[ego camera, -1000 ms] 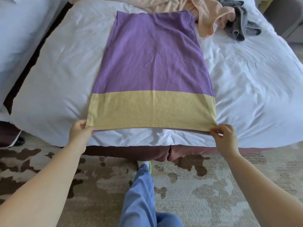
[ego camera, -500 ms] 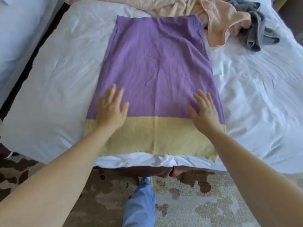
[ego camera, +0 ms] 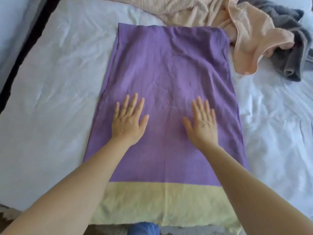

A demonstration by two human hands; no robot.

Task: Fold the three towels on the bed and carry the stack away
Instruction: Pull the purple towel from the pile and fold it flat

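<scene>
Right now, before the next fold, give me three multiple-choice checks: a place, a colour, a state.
1. Where is the grey towel? A. on the floor B. at the far right of the bed, beside the peach towel C. under the purple towel
2. The band at the purple towel's near end is: A. red B. black C. yellow
3. The left hand and right hand are: A. flat on the purple towel B. pinching its corners C. off the bed
Answers: 1 B, bunched by the peach towel; 2 C, pale yellow; 3 A, fingers straight.
</scene>
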